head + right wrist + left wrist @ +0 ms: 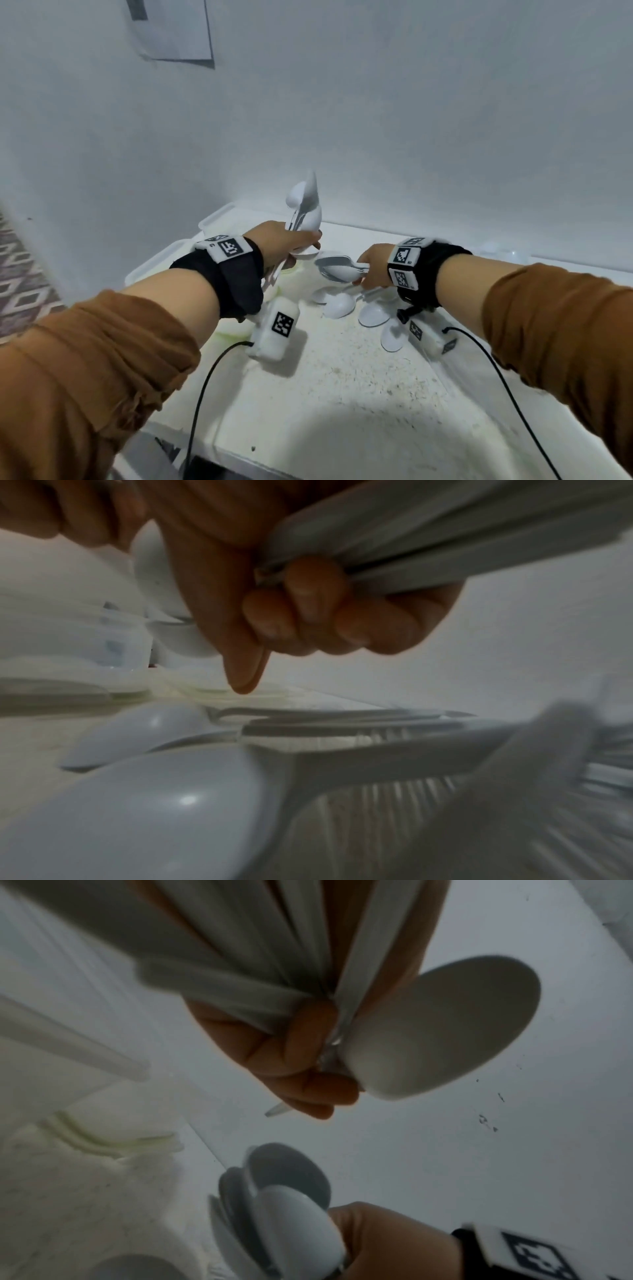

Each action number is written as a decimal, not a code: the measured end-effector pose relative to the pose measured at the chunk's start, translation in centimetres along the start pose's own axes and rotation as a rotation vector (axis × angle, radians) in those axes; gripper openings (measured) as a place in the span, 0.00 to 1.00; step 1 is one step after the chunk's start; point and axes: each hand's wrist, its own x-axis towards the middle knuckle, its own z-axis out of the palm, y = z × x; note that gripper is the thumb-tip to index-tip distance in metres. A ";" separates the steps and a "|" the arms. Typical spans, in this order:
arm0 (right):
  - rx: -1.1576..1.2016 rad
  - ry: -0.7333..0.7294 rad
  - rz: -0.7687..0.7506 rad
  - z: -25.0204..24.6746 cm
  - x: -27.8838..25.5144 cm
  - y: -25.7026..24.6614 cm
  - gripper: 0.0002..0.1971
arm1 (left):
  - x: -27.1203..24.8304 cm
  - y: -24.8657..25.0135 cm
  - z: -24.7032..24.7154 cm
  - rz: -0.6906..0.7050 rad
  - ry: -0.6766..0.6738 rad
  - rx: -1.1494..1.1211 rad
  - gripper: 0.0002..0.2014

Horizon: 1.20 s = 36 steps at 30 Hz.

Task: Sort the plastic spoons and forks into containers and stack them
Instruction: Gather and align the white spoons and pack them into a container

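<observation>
Spoons [334, 270] everywhere, basically: one nested bunch gripped by the handles in the right hand [373, 267] at frame centre, bowls pointing left; a second bunch [305, 209] standing upright just left of it, clamped by curled fingers of the left hand [274, 246]. Loose spoons [373, 315] still lying bowl-down on the white table [342, 394] right under the right wrist, plus what looks like fork tines [394, 791] in the blurry lower right of the right wrist view. Best bet for this step, probably: merge the two bunches bowl-into-bowl before dropping them, handles all one way, so they nest flat instead of fanning out like the left bunch does now. Worth squeezing near the necks, not the handle ends, to stop twisting. Clear containers [219, 219] sitting behind the left hand, up against the wall [411, 120]; can't tell which one is meant for spoons. Not much room back there, wall right behind the table's far edge, so better coming in from the front and low. Plenty of open tabletop toward the bottom of the frame. Wrist cables [205, 387] trailing there though, easy to snag.
</observation>
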 end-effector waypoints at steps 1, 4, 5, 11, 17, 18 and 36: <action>-0.012 -0.015 -0.003 0.1 0.5 0.0 0.10 | -0.1 -0.1 0.0 0.012 -0.014 -0.019 0.11; -0.096 -0.047 -0.025 0.4 1.1 -0.6 0.14 | 0.0 -0.5 0.1 0.052 -0.060 -0.083 0.10; -0.120 -0.068 -0.030 0.5 1.2 -0.9 0.14 | 0.1 -0.6 0.2 0.056 -0.085 -0.123 0.09; -0.118 -0.117 -0.055 1.0 1.5 -1.4 0.13 | 0.7 -1.1 0.5 0.056 -0.153 -0.269 0.10; -0.149 -0.061 -0.069 0.9 1.0 -1.2 0.05 | 1.0 -1.3 0.6 0.085 -0.155 -0.190 0.11; -0.157 -0.042 -0.069 0.8 0.8 -1.1 0.05 | 1.2 -1.2 0.6 0.088 -0.144 -0.175 0.11; 0.222 0.251 0.060 -3.1 -3.6 3.1 0.07 | 0.3 1.2 2.2 0.091 0.059 -0.172 0.08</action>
